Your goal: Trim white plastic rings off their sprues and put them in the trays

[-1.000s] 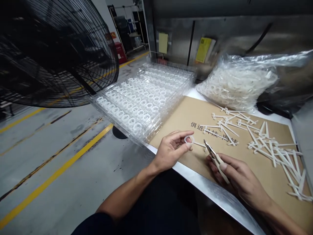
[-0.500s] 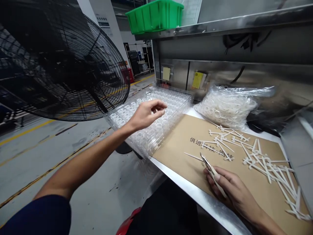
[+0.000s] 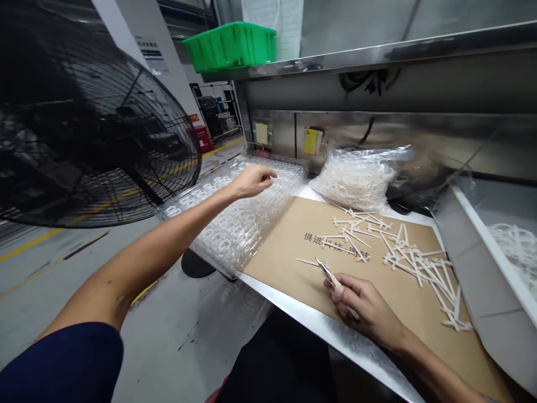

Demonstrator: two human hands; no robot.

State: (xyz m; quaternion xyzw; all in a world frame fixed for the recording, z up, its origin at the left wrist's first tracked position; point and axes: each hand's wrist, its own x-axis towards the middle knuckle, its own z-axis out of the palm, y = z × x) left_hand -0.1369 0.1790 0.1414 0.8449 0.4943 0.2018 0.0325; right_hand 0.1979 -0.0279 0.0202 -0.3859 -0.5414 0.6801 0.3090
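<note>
Our right hand [image 3: 361,305] clenches small snips [image 3: 333,282] above the cardboard sheet [image 3: 277,257] on the bench [image 3: 302,330], their long axis slanting across it, tips pointing forward and left toward a loose plastic strip [image 3: 306,261]. Our left hand [image 3: 254,181], open and relaxed, hovers over stacked clear trays [image 3: 201,243] of white rings [image 3: 235,224]. A careless knock could shift those trays; a slip of the snips could cut us.

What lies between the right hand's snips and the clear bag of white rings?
In the head view, loose white plastic sprue pieces lie on a brown cardboard sheet between the snips and the bag.
</note>
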